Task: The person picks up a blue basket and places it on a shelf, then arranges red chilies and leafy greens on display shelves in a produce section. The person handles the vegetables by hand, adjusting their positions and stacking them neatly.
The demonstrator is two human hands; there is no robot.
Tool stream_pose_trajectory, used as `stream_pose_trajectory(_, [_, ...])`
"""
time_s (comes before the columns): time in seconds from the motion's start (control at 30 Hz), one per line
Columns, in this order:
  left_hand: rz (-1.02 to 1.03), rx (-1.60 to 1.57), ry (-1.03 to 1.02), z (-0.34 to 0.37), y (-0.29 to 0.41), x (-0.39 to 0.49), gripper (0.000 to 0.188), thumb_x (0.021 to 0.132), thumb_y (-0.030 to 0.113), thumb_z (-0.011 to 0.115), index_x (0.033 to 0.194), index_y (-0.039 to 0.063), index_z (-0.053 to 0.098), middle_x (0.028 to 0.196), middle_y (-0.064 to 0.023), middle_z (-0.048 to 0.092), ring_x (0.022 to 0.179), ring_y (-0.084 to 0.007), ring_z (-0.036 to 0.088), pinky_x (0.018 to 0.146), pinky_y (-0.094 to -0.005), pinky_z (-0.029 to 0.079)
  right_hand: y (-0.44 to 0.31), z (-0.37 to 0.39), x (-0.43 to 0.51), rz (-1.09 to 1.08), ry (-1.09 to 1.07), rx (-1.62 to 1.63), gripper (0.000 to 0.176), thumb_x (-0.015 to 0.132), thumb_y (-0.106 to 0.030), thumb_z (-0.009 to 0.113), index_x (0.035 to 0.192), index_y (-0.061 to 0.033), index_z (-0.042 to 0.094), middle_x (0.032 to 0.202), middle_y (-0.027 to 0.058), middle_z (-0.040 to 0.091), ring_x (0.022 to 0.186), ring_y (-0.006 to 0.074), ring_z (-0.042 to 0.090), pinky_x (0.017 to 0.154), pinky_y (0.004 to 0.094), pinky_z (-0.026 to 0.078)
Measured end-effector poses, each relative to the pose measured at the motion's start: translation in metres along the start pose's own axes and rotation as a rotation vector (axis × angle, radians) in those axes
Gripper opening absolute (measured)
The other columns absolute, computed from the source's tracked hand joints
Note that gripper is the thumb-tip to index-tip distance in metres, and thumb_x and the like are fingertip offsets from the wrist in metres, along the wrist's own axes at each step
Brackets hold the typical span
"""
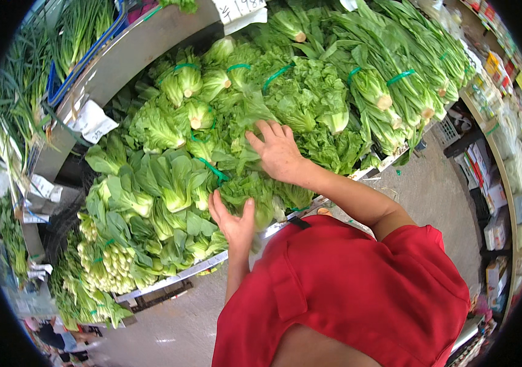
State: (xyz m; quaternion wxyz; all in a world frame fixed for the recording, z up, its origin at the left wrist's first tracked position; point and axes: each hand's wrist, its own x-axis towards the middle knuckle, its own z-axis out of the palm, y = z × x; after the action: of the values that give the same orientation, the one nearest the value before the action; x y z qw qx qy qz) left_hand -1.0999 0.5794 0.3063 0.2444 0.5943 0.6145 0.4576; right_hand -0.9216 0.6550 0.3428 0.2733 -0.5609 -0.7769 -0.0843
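Note:
My right hand point(280, 152) lies palm down on the leafy lettuce point(242, 151) in the middle of the vegetable display, its fingers slightly apart. Blurred leaves stand just beyond its fingertips. Nearer the front edge, my left hand point(234, 225) has its thumb and fingers spread against a head of lettuce point(252, 195). Its fingertips are close to a green tie point(215, 170). Neither hand is closed around anything. To the left of my left hand are bok choy heads point(174, 183). Green-tied lettuces point(307, 94) fill the space beyond my right hand.
Long-leaf greens point(394, 82) with cut stems lie at the right. Scallions point(77, 36) fill a blue-edged crate behind a metal divider point(142, 50). The display's metal front rail point(183, 275) runs close to my body. Packed shelves point(490, 183) stand across the aisle floor point(435, 192).

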Motion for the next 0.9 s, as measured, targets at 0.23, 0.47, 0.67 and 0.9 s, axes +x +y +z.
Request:
stream_pose_trajectory(0.23, [0.048,-0.003,-0.05,-0.014,-0.011,0.001,0.076,0.07,0.019,0.073,0.131,-0.005,0.034,0.135,-0.0245,0.029,0.124,-0.038,0.033,0.103,-0.0432,0.028,-0.001,-0.031,0.007,0.009,-0.195,0.074,0.067,0.067,-0.018,0.07,0.128,-0.0034,0.045,0.133,0.0229,0.037,0.125,0.0382,0.034,0.097,0.0486,0.034])
stream_pose_trajectory(0.47, [0.079,-0.026,-0.056,-0.035,-0.03,0.0,0.074,0.072,0.017,0.073,0.13,-0.006,0.034,0.135,-0.0223,0.03,0.121,-0.0355,0.037,0.095,-0.0414,0.036,0.058,-0.093,0.025,0.376,0.12,0.212,0.045,0.081,-0.022,0.064,0.117,0.0019,0.054,0.117,0.0216,0.056,0.108,0.0336,0.055,0.094,0.038,0.043])
stream_pose_trajectory(0.67, [0.162,-0.017,-0.042,-0.031,-0.029,0.005,0.067,0.072,0.016,0.072,0.127,-0.005,0.04,0.132,-0.0229,0.035,0.118,-0.0368,0.04,0.096,-0.0407,0.036,0.037,-0.049,0.011,-0.06,-0.266,-0.053,0.037,0.072,-0.016,0.066,0.105,-0.0021,0.059,0.106,0.019,0.06,0.097,0.0331,0.058,0.085,0.0419,0.047])
stream_pose_trajectory(0.9, [0.061,-0.032,-0.027,-0.052,-0.036,0.003,0.058,0.073,0.013,0.07,0.122,-0.006,0.044,0.124,-0.0206,0.044,0.106,-0.0304,0.05,0.084,-0.0373,0.044,0.038,-0.082,0.087,-0.033,-0.483,0.18,0.033,0.078,-0.03,0.065,0.095,-0.0011,0.061,0.085,0.0215,0.064,0.08,0.0362,0.063,0.076,0.0422,0.051])
